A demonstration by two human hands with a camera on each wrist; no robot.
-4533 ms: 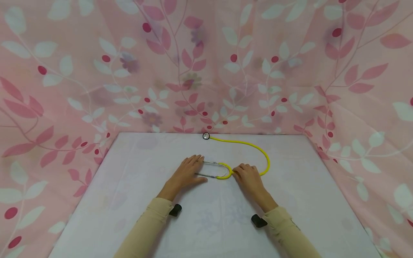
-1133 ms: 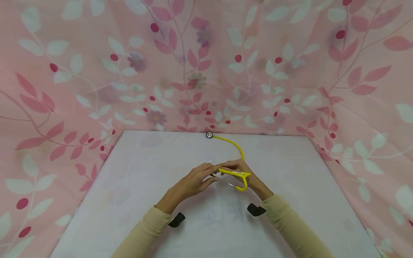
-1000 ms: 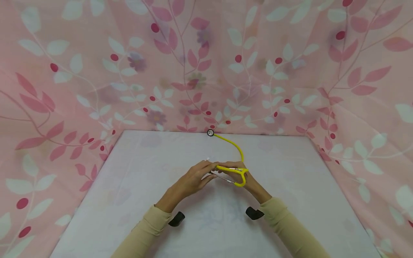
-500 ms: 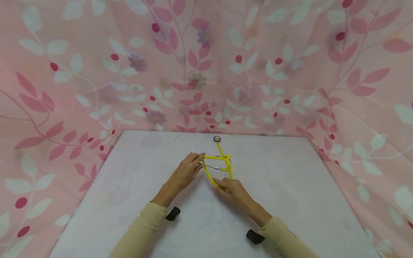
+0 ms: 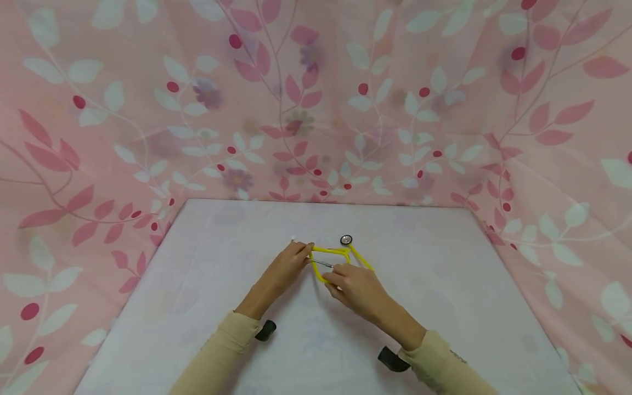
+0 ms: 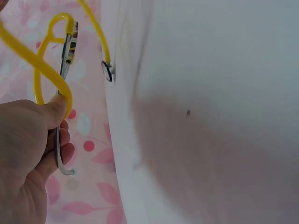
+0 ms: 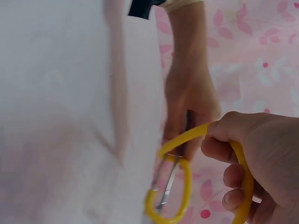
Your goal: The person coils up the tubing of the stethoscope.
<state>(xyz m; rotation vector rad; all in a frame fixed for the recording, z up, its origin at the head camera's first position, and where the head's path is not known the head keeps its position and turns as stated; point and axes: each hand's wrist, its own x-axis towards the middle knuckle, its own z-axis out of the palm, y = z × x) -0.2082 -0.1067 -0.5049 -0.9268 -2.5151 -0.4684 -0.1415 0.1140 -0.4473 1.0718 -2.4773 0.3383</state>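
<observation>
The left hand [image 5: 281, 269] is pinching the stethoscope [image 5: 329, 250] by its metal tubes [image 5: 321, 263] and yellow hose [image 7: 248, 186], the right hand [image 5: 362, 291] is gripping more hose, both working between the tabletop's [image 5: 222, 236] side edges, the round disc [image 5: 346, 240] showing nearest the back edge

The right hand [image 7: 275, 161], at the lower right, pinches a yellow tube [image 7: 247, 179] between thumb and forefinger. From the grip one stretch arches left to the fingertips of the left hand [image 7: 190, 105], while another runs down past the curled lower fingers and out of frame. The left hand points downward, gripping thin metal rods [image 7: 169, 184]; below it, these slant down inside a yellow loop [image 7: 187, 184]. A beige sleeve [image 7: 185, 3] and a black object [image 7: 139, 8] show at the top. White cloth [image 7: 51, 88] fills the left side; pink leaf-patterned fabric [image 7: 252, 70] lies behind both hands.
</observation>
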